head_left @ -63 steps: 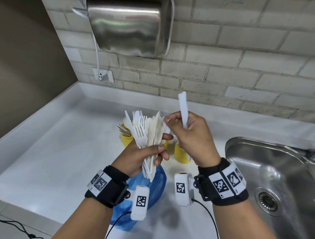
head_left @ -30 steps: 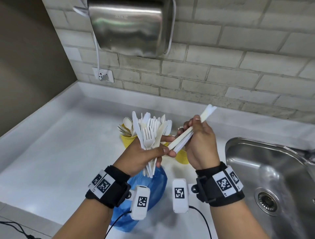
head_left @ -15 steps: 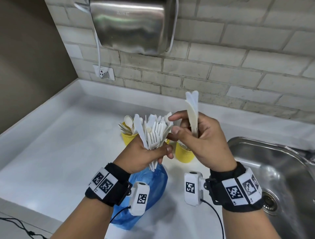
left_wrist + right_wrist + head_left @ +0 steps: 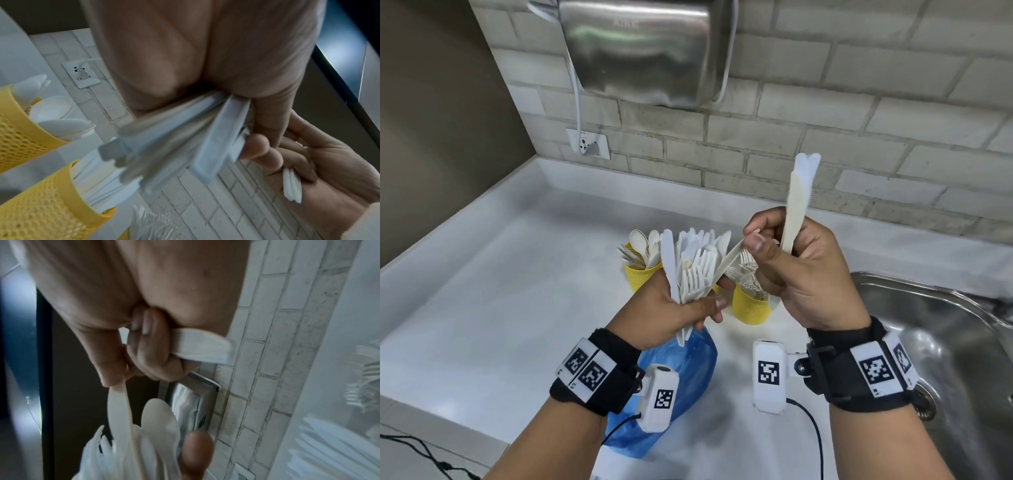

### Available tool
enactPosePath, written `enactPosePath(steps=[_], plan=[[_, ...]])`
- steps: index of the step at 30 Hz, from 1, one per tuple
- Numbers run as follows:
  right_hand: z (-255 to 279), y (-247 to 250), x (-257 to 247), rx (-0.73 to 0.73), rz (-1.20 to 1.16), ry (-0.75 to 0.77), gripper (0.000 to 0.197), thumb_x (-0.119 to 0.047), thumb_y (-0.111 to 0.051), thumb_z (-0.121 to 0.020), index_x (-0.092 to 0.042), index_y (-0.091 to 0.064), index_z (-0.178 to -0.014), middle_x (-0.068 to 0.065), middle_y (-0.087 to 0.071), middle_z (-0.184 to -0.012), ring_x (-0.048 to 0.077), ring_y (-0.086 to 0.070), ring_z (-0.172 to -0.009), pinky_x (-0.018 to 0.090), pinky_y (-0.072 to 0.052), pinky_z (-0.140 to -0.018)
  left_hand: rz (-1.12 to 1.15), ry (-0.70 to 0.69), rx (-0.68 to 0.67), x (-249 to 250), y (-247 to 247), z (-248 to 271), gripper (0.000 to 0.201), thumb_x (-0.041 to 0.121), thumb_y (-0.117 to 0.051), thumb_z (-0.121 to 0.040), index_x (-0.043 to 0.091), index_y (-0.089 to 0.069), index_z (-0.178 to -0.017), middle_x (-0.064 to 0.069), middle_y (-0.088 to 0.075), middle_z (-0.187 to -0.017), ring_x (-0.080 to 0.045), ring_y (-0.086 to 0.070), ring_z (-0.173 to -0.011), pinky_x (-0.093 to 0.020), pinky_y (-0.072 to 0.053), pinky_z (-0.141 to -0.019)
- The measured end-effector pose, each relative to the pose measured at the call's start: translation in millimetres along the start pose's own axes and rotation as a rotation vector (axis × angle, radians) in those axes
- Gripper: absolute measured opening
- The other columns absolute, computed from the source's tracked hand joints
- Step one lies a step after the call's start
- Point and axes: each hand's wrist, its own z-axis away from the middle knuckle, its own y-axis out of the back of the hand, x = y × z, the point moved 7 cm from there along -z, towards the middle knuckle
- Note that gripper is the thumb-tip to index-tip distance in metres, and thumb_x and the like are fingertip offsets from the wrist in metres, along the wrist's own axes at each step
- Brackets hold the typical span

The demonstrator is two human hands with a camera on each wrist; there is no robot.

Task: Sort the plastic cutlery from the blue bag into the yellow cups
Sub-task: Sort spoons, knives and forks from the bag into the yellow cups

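Left hand (image 4: 671,313) grips a fanned bundle of white plastic cutlery (image 4: 693,265) above the blue bag (image 4: 681,377). Right hand (image 4: 801,274) clasps two upright knives (image 4: 796,202) and pinches another piece from the bundle. Yellow mesh cups (image 4: 751,306), partly filled, stand just beyond.

Steel hand dryer (image 4: 650,51) hanging on brick wall (image 4: 859,102). Its white cord running down to wall socket (image 4: 588,143) just below-left of dryer. Steel sink (image 4: 945,342) sitting well below-right of dryer, set into white desk (image 4: 482,291).
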Motion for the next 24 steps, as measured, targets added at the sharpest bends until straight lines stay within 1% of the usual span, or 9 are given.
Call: enactPosePath(steps=[2, 5, 8, 10, 12, 14, 17, 21, 24], plan=[[2, -3, 2, -0.032, 0.019, -0.014, 0.005, -0.008, -0.069, -0.091, -0.008, -0.069, -0.096, -0.003, -0.052, -0.066, 0.006, -0.028, -0.038, 0.02, -0.022, -0.042, -0.012, 0.003, 0.018, 0, 2, 0, 0.019, 0.002, -0.068, -0.094, 0.001, -0.066, -0.113, 0.012, -0.074, -0.075, -0.005, -0.065, -0.058, -0.028, -0.055, -0.06], [6, -14, 2, -0.114, 0.168, 0.006, 0.017, -0.002, -0.067, -0.091, 0.013, -0.06, -0.095, 0.009, -0.056, -0.07, 0.0, -0.049, -0.042, 0.009, -0.039, -0.047, -0.006, 0.011, 0.047, -3, 5, 0, 0.025, 0.008, -0.073, -0.093, 0.012, -0.067, -0.117, -0.002, -0.073, -0.072, -0.022, -0.064, -0.061, -0.038, -0.057, -0.062], [8, -19, 2, -0.119, 0.201, -0.005, 0.02, 0.001, -0.062, -0.093, 0.019, -0.055, -0.094, 0.004, -0.058, -0.065, -0.001, -0.051, -0.043, 0.006, -0.039, -0.049, 0.003, 0.012, 0.043, -6, 5, -1, 0.029, 0.011, -0.074, -0.092, 0.016, -0.066, -0.119, -0.004, -0.072, -0.072, -0.024, -0.063, -0.06, -0.036, -0.057, -0.061], [7, -17, 2, -0.068, 0.145, -0.014, 0.013, 0.003, -0.055, -0.098, 0.015, -0.051, -0.096, -0.007, -0.055, -0.057, -0.001, -0.046, -0.04, 0.008, -0.038, -0.046, 0.01, 0.018, 0.036, -7, 5, -2, 0.024, 0.012, -0.075, -0.091, 0.017, -0.068, -0.113, -0.002, -0.073, -0.075, -0.02, -0.064, -0.061, -0.035, -0.057, -0.061], [5, -14, -1, 0.001, 0.038, -0.017, 0.009, -0.004, -0.051, -0.103, 0.003, -0.051, -0.097, 0.017, -0.05, -0.056, 0.002, -0.037, -0.039, 0.016, -0.033, -0.04, 0.02, 0.022, 0.027, -9, 5, -2, 0.017, 0.014, -0.075, -0.091, 0.019, -0.071, -0.106, -0.003, -0.074, -0.08, -0.021, -0.066, -0.065, -0.034, -0.056, -0.061], [1, -8, -1, 0.066, -0.017, -0.016, 0.012, -0.015, -0.049, -0.107, -0.007, -0.053, -0.098, 0.033, -0.05, -0.078, 0.011, -0.029, -0.042, 0.018, -0.026, -0.041, 0.012, 0.029, 0.02, -11, 4, -1, 0.01, 0.019, -0.074, -0.092, 0.025, -0.073, -0.099, -0.007, -0.074, -0.079, -0.024, -0.064, -0.063, -0.031, -0.055, -0.061], [-2, 4, 0, 0.19, -0.117, -0.024, 0.014, -0.018, -0.04, -0.11, -0.012, -0.049, -0.101, 0.017, -0.065, -0.096, 0.015, -0.035, -0.049, 0.02, -0.028, -0.04, 0.001, 0.032, 0.013, -10, 4, 0, 0.005, 0.019, -0.071, -0.094, 0.022, -0.069, -0.092, -0.006, -0.071, -0.071, -0.02, -0.058, -0.056, -0.028, -0.053, -0.06], [-4, 18, 3, 0.345, -0.276, -0.029, 0.02, -0.019, -0.039, -0.111, -0.012, -0.049, -0.095, 0.02, -0.067, -0.086, 0.022, -0.044, -0.055, 0.029, -0.04, -0.046, 0.024, 0.022, -0.009, -8, 2, -1, 0.006, 0.014, -0.067, -0.097, 0.017, -0.071, -0.101, -0.003, -0.068, -0.069, -0.019, -0.055, -0.055, -0.025, -0.051, -0.057], [-7, 28, 10, 0.423, -0.357, -0.035, 0.022, -0.022, -0.038, -0.111, -0.012, -0.051, -0.096, 0.017, -0.067, -0.082, 0.029, -0.056, -0.066, 0.038, -0.051, -0.064, 0.031, 0.017, -0.018, -6, 2, 0, 0.012, 0.013, -0.066, -0.097, 0.01, -0.07, -0.108, -0.003, -0.066, -0.068, -0.018, -0.055, -0.056, -0.025, -0.051, -0.056]])
